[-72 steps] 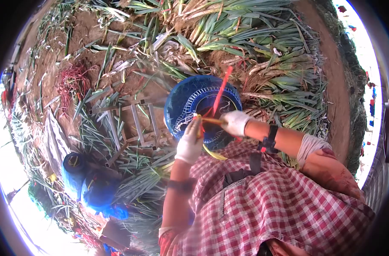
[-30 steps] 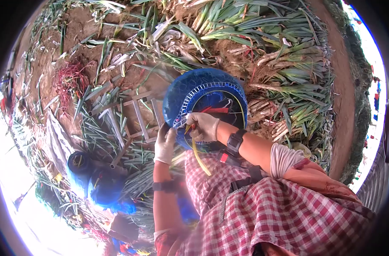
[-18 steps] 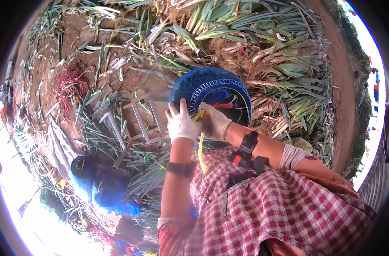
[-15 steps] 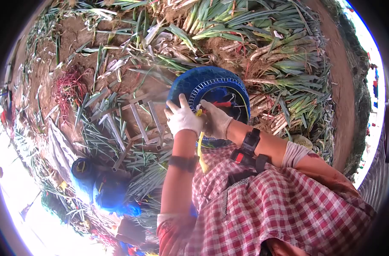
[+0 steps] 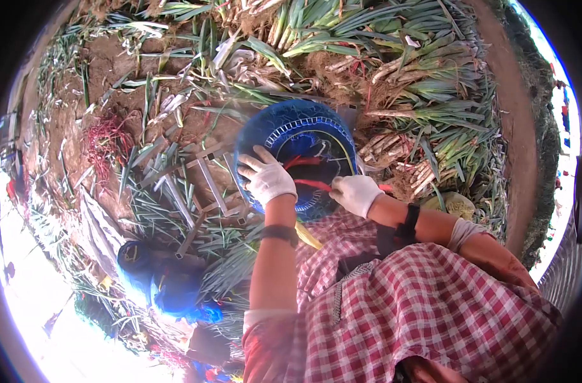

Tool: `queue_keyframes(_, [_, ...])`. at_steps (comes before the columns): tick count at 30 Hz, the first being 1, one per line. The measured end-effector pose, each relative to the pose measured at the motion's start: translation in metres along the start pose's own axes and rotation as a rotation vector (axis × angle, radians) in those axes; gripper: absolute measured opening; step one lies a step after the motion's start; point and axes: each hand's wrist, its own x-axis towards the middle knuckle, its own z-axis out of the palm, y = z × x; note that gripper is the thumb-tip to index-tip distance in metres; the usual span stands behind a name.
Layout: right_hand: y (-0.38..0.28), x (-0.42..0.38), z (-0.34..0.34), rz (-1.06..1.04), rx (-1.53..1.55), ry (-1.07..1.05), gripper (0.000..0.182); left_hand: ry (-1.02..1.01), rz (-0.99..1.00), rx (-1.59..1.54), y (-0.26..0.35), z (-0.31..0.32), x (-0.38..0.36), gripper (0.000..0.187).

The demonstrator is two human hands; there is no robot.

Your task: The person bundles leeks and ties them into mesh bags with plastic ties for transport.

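A round, padded blue thing (image 5: 246,137), like a ring-shaped cushion with a dark hollow, is in front of my lap. My left hand (image 5: 267,180), in a white glove, lies on its left side with the fingers spread. At its right edge, my right hand (image 5: 356,193), also gloved, is closed on a red strap (image 5: 311,184). That strap runs across the hollow, and a bit of red shows beyond the hand. A yellow strap (image 5: 309,236) hangs by the checked apron (image 5: 425,281).
Leeks (image 5: 425,96) lie heaped at the upper right. A metal frame (image 5: 208,179) stands left of the blue cushion. Red ties (image 5: 106,140) are bunched on the soil farther left. A blue bundle (image 5: 169,281) sits at lower left.
My right hand has moved right and down, from the yellow strap to the red strap's end. My left hand has shifted slightly right. The blue cushion has turned and slid a little left.
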Motion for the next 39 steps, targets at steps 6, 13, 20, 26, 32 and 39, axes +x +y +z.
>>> queue_keyframes(6, [-0.029, 0.053, 0.009, 0.318, 1.423, 0.007, 0.016, -0.114, 0.108, -0.072, -0.01, -0.023, -0.008, 0.067])
queue_keyframes(13, [-0.041, 0.064, 0.036, 0.402, 1.382, 0.058, 0.014, 0.159, 0.235, -0.61, -0.073, 0.006, -0.006, 0.058])
queue_keyframes(20, [-0.061, 0.099, 0.035, 0.489, 1.801, -0.55, 0.013, -0.155, 0.032, -1.201, -0.094, 0.044, -0.011, 0.065])
queue_keyframes(26, [-0.054, 0.082, 0.035, 0.041, 1.231, -0.407, 0.015, -0.092, 0.008, -0.862, -0.068, 0.019, 0.002, 0.101])
queue_keyframes(32, [-0.038, 0.063, 0.017, 0.218, 1.038, -0.123, 0.021, -0.178, 0.055, -0.446, -0.026, -0.017, 0.005, 0.106])
queue_keyframes(39, [-0.072, 0.007, -0.011, 0.081, -0.123, -0.478, 0.043, -0.251, -0.026, -0.137, -0.007, -0.031, 0.005, 0.097])
